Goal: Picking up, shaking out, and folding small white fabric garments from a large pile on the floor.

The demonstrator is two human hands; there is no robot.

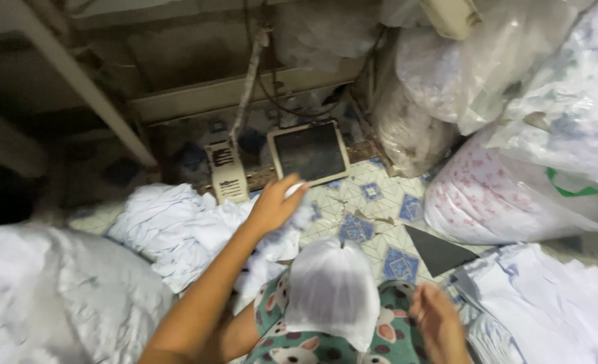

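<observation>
The floor (369, 202) is tiled in pale squares with blue diamond patterns, cracked and worn near the wall, and most of it is buried under bundles of cloth. To the right, large clear plastic sacks (514, 101) stuffed with white and pink-printed fabric are stacked high, and below them a flat stack of white cut pieces (548, 303) lies at the lower right. At the left edge a big rounded white bundle (49, 296) fills the corner, and just beside it a loose heap of white fabric (171, 229) spreads over the tiles. Behind the heap a metal frame and a slanted leg (83, 87) of some bench stand in shadow, with a ribbed foot pedal (226, 172) and a dark rectangular pedal plate (309, 152) near the wall. A dark grey triangular scrap (437, 249) lies on the tiles. On the person's lap, covered in green patterned cloth (393, 334), rests a small white tied plastic bag (332, 290). The left hand (275, 202) reaches forward with the arm stretched out, fingers closed around a small white piece at the edge of the heap. The right hand (437, 323) hangs low beside the bag, blurred; whether it grips anything cannot be told.
</observation>
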